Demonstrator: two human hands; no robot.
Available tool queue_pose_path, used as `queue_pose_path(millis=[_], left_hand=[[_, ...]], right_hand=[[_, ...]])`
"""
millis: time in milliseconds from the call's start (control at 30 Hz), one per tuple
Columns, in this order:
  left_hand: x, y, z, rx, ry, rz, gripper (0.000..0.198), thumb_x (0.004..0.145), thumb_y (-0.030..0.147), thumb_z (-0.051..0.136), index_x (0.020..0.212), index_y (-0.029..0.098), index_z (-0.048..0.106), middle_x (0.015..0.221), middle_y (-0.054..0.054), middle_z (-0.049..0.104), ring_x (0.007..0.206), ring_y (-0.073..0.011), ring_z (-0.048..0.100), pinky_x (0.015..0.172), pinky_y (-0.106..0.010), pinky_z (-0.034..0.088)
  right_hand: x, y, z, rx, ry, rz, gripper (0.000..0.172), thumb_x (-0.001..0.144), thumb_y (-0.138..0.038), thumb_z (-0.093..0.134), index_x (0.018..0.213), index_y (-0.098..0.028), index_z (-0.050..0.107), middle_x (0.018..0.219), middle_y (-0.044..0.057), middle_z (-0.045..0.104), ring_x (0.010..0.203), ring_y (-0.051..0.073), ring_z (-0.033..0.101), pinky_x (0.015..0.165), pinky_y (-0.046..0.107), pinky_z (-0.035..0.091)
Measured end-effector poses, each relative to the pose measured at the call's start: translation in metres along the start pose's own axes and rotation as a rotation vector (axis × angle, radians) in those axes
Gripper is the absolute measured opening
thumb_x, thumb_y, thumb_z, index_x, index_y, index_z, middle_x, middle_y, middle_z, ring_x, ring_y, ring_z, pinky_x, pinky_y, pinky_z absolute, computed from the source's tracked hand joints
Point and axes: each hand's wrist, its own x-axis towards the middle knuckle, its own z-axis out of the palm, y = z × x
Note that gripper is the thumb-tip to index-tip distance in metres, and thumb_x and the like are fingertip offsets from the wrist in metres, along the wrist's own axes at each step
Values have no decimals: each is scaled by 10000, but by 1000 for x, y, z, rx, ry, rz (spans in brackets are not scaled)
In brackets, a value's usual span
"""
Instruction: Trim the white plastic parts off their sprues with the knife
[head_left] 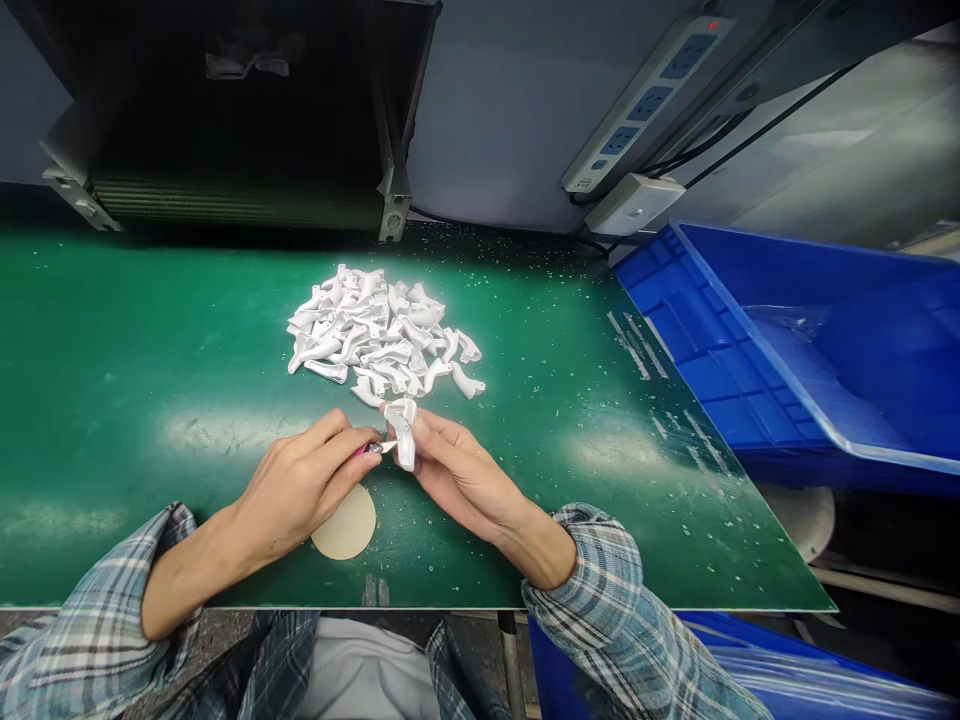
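Note:
My right hand (459,474) pinches a small white plastic part (403,430) and holds it upright over the green table (135,360). My left hand (300,487) is closed round a small tool (376,448) with a pink handle and a metal tip. The tip touches the side of the white part. A pile of several like white plastic parts (379,335) lies just beyond both hands. Under my left hand lies a round beige disc (346,524).
A large blue plastic bin (817,350) stands tilted at the right of the table. A power strip (649,100) and cables hang at the back right. A dark machine opening (240,120) sits at the back left. Another blue bin (750,670) is below the table edge.

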Motion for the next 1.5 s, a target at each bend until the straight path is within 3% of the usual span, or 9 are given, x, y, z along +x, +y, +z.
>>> queue_pose_path(millis=[267, 367, 567, 633, 833, 967, 1133, 1367, 1500], left_hand=[[2, -5, -2, 407, 278, 85, 139, 1050, 227, 558, 1133, 155, 642, 887, -30, 663, 672, -119, 582, 578, -249, 418], [2, -7, -8, 327, 368, 86, 128, 1044, 208, 557, 1138, 161, 630, 915, -45, 683, 723, -123, 600, 622, -237, 449], [4, 5, -7, -392, 51, -261, 156, 1015, 346, 609, 1073, 216, 544, 759, 33, 627, 613, -99, 555, 554, -199, 433], [5, 7, -6, -509, 25, -350, 153, 1019, 352, 601, 1065, 218, 542, 780, 29, 639, 663, -108, 591, 588, -203, 452], [6, 0, -11, -277, 122, -85, 197, 1056, 237, 526, 1207, 236, 652, 875, 0, 625, 738, -116, 575, 673, -230, 451], [5, -4, -12, -39, 218, -40, 287, 1098, 295, 418, 1305, 186, 584, 765, 19, 559, 650, -126, 510, 623, -247, 421], [1, -3, -7, 96, 91, -70, 236, 1107, 264, 336, 997, 200, 534, 735, 38, 582, 557, -106, 516, 554, -236, 392], [3, 1, -5, 230, 48, 23, 508, 1033, 679, 367, 1011, 195, 521, 799, 6, 670, 622, -152, 655, 533, -263, 412], [4, 1, -4, 305, 14, -10, 519, 1025, 702, 352, 973, 206, 498, 796, 1, 677, 638, -172, 681, 510, -270, 394]], right_hand=[[1, 9, 2, 12, 8, 57, 277, 868, -429, 831, 974, -174, 808, 792, 0, 613, 724, 104, 503, 736, 228, 480], [0, 10, 1, -1, 3, 81, 289, 875, -418, 827, 1005, -160, 807, 796, 3, 612, 718, 94, 513, 701, 209, 474], [-2, 8, 0, 8, -28, 35, 297, 888, -335, 821, 1146, -192, 784, 898, 21, 703, 776, 95, 603, 778, 214, 522], [-3, 7, 0, -7, -70, 13, 334, 887, -310, 814, 1198, -200, 764, 994, 47, 736, 877, 131, 660, 830, 247, 545], [-4, 5, -2, -19, -175, 105, 287, 941, -384, 750, 1141, -179, 729, 982, 74, 751, 786, 146, 711, 657, 235, 559], [-4, 5, -1, 41, -142, 136, 320, 899, -343, 810, 1164, -182, 730, 1057, 63, 737, 876, 143, 734, 749, 233, 583], [-3, 5, -2, 94, -112, 138, 342, 890, -342, 825, 1181, -193, 725, 1010, 45, 748, 916, 152, 743, 859, 278, 599], [-6, 4, 1, 74, -78, 157, 356, 884, -350, 829, 1188, -189, 734, 987, 36, 731, 897, 132, 678, 911, 305, 576], [-6, 4, 4, 60, -84, 155, 334, 884, -358, 827, 1161, -193, 742, 981, 32, 714, 865, 127, 647, 908, 304, 567]])
